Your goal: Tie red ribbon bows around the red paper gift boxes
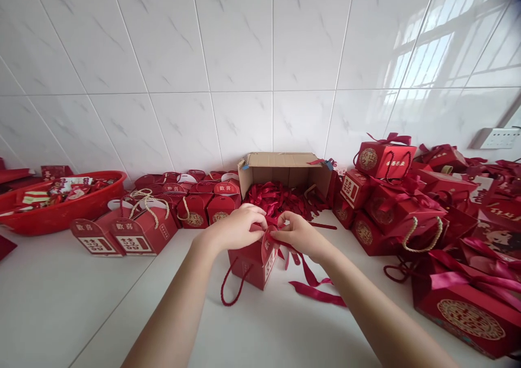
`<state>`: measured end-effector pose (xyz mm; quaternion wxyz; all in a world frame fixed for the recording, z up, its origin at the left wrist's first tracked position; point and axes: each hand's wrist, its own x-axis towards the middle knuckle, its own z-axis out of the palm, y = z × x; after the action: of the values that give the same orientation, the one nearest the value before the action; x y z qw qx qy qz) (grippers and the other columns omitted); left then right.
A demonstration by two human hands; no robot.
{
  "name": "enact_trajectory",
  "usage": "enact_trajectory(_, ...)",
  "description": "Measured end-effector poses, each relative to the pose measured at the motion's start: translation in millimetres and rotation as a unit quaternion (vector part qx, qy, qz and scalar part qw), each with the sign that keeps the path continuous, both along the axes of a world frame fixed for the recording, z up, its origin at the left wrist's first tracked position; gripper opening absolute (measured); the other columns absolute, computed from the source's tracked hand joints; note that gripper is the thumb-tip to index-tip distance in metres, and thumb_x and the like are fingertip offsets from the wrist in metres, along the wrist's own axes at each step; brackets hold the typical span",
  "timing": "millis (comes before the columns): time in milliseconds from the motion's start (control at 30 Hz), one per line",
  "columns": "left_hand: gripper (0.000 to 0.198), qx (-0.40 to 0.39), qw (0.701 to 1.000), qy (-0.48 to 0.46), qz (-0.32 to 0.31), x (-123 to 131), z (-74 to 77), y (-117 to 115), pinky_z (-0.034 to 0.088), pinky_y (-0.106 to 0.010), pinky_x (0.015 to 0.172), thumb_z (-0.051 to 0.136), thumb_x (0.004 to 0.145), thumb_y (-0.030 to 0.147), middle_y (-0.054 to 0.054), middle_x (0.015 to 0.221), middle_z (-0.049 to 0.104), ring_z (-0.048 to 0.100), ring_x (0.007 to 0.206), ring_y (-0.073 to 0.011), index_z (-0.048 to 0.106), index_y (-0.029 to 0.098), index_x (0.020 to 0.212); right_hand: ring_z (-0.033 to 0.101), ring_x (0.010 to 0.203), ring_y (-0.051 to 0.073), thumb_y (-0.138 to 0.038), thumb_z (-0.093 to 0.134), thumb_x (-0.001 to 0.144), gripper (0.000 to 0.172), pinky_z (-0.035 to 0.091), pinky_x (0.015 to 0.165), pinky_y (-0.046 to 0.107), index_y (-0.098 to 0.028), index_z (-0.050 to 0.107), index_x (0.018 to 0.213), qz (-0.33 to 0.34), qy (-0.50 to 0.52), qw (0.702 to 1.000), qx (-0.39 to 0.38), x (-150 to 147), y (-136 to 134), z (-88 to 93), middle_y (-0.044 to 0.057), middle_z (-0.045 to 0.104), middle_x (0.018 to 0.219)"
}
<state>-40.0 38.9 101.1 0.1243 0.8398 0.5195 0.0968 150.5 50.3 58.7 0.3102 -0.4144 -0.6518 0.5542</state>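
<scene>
A small red gift box (248, 267) stands upright on the white table, its dark red cord handle (232, 303) hanging at the near left side. Over the top of the box, my left hand (238, 227) is closed, its fingertips pinched at the ribbon there and partly hidden. My right hand (299, 235) pinches the red satin ribbon beside the box's rounded flap (267, 243). Loose ribbon ends (315, 292) trail onto the table below my right wrist. Directly behind both hands, an open cardboard carton (280, 160) lies on its side with a heap of red ribbons (271, 194).
Two red boxes with rope handles (134, 232) stand at left, before a red basin (77, 210) of wrapped sweets. More red boxes (195, 208) line the tiled wall (244, 58). On the right, ribboned boxes (386, 159) are stacked; a large one (464, 303) sits near my right forearm.
</scene>
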Motion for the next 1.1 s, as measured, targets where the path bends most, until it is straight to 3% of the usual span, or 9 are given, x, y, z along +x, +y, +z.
enact_trajectory(200, 0.022, 0.064, 0.998, -0.028, -0.002, 4, 6.8, -4, 0.051, -0.033, 0.083, 0.048, 0.083, 0.028, 0.0, 0.106, 0.068, 0.062, 0.098, -0.0219, 0.069, 0.026, 0.077, 0.041, 0.046, 0.007, -0.032, 0.065, 0.077, 0.021, 0.029, 0.043, 0.019, -0.021, 0.048, 0.081, -0.023, -0.022, 0.999, 0.038, 0, -1, -2.1, -0.005, 0.058, 0.06)
enact_trajectory(300, 0.022, 0.13, 0.988, -0.081, 0.026, 9, 14.8, -9, 0.051, -0.031, 0.079, 0.047, 0.086, 0.028, 0.0, 0.099, 0.069, 0.063, 0.09, -0.0196, 0.069, 0.025, 0.082, 0.057, 0.076, 0.014, -0.034, 0.068, 0.075, 0.026, 0.043, 0.063, 0.023, -0.021, 0.057, 0.094, -0.069, -0.028, 0.994, 0.078, -1, -2, -1.4, 0.002, 0.063, 0.089)
enact_trajectory(400, 0.024, 0.18, 0.974, -0.134, 0.023, 12, 21.5, -16, 0.05, -0.03, 0.084, 0.047, 0.088, 0.03, -0.001, 0.097, 0.069, 0.063, 0.092, -0.0187, 0.07, 0.024, 0.084, 0.055, 0.101, 0.017, -0.037, 0.067, 0.077, 0.032, 0.043, 0.084, 0.028, -0.023, 0.062, 0.105, -0.065, 0.012, 0.99, 0.125, -2, -4, 1.6, 0.005, 0.059, 0.111)
enact_trajectory(567, 0.025, 0.194, 0.969, -0.15, 0.038, 9, 25.6, -22, 0.048, -0.029, 0.087, 0.049, 0.087, 0.038, -0.002, 0.115, 0.063, 0.06, 0.104, -0.0207, 0.071, 0.026, 0.093, 0.054, 0.068, 0.013, -0.046, 0.064, 0.079, 0.029, 0.044, 0.069, 0.026, -0.017, 0.065, 0.081, 0.012, 0.129, 0.986, 0.107, 1, -8, 10.4, 0.001, 0.061, 0.075)
enact_trajectory(700, 0.039, 0.126, 0.98, -0.087, 0.127, -8, 23.4, -20, 0.049, -0.031, 0.082, 0.052, 0.083, 0.051, -0.003, 0.126, 0.058, 0.06, 0.102, -0.0232, 0.06, 0.03, 0.115, 0.053, 0.069, 0.012, -0.043, 0.067, 0.08, 0.026, 0.043, 0.068, 0.025, -0.018, 0.064, 0.082, -0.012, 0.188, 0.976, 0.109, 12, -13, 22.7, 0.001, 0.061, 0.076)
enact_trajectory(800, 0.043, 0.004, 0.985, -0.014, 0.173, -24, 20.3, -14, 0.049, -0.03, 0.069, 0.053, 0.078, 0.059, -0.004, 0.108, 0.067, 0.064, 0.087, -0.0242, 0.063, 0.028, 0.105, 0.052, 0.068, 0.011, -0.039, 0.067, 0.081, 0.02, 0.041, 0.065, 0.023, -0.019, 0.064, 0.079, -0.049, 0.209, 0.965, 0.149, 26, -22, 36.2, 0.0, 0.06, 0.075)
enact_trajectory(967, 0.037, -0.087, 0.984, 0.002, 0.158, -35, 17.5, -9, 0.045, -0.028, 0.062, 0.051, 0.076, 0.056, -0.004, 0.083, 0.07, 0.064, 0.076, -0.0235, 0.066, 0.023, 0.08, 0.056, 0.074, 0.015, -0.039, 0.063, 0.084, 0.017, 0.045, 0.07, 0.027, -0.022, 0.066, 0.081, -0.094, 0.23, 0.942, 0.228, 53, -40, 57.2, 0.002, 0.063, 0.079)
enact_trajectory(1100, 0.033, -0.112, 0.987, -0.026, 0.113, -31, 16.6, -7, 0.044, -0.027, 0.062, 0.048, 0.079, 0.05, -0.003, 0.08, 0.07, 0.064, 0.074, -0.0221, 0.066, 0.023, 0.079, 0.055, 0.069, 0.016, -0.043, 0.061, 0.084, 0.024, 0.046, 0.071, 0.03, -0.022, 0.063, 0.073, -0.089, 0.226, 0.941, 0.233, 66, -44, 64.0, 0.002, 0.061, 0.073)
